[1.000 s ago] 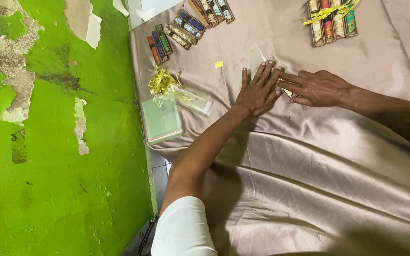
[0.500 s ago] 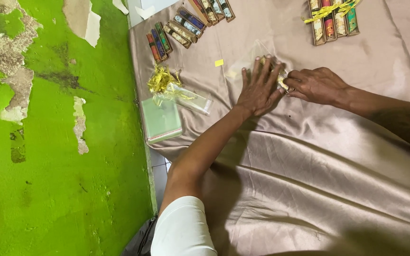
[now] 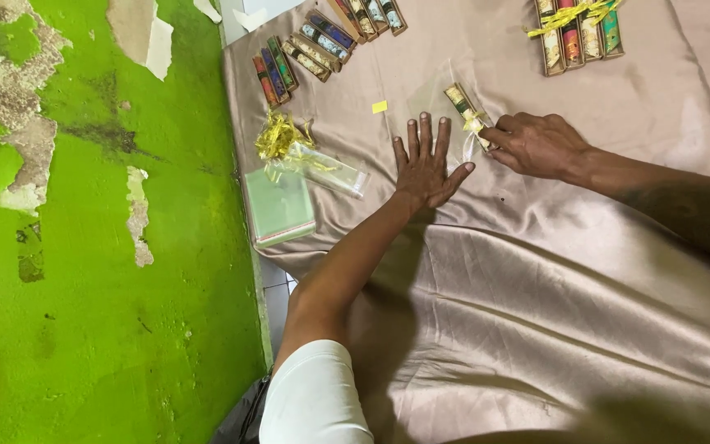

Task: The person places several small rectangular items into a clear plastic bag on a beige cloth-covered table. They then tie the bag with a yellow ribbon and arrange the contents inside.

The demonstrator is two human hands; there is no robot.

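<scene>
Left hand [image 3: 422, 168] lies flat on the satin cloth [image 3: 536, 271], palm down, fingers spread and released, gripping nothing. Right hand [image 3: 536, 144] sits just beside it, fingers curled and pinched on the near end of a slim box [image 3: 463, 105] wrapped in a clear sleeve with a bit of gold ribbon. The box lies tilted on the cloth, its far end pointing away from the person, its near end in the right hand's grasp, just off the left hand's fingertips. The clear sleeve trails down between the two hands; whether the left thumb touches it, I cannot tell.

Further left, a small yellow scrap [image 3: 380, 107] rests on the cloth. Near the cloth's left edge there is a tangle of gold ribbon [image 3: 279, 138] on top of a clear bag [image 3: 330, 171], and right next to it a stack of clear sleeves [image 3: 279, 207]. Along the far edge, a fan of slim boxes [image 3: 306, 51] in several colours lies side by side. At the far right, another row of boxes [image 3: 578, 37] has gold ribbon draped over it. A green wall [image 3: 84, 247] with peeling paint runs along the left.
</scene>
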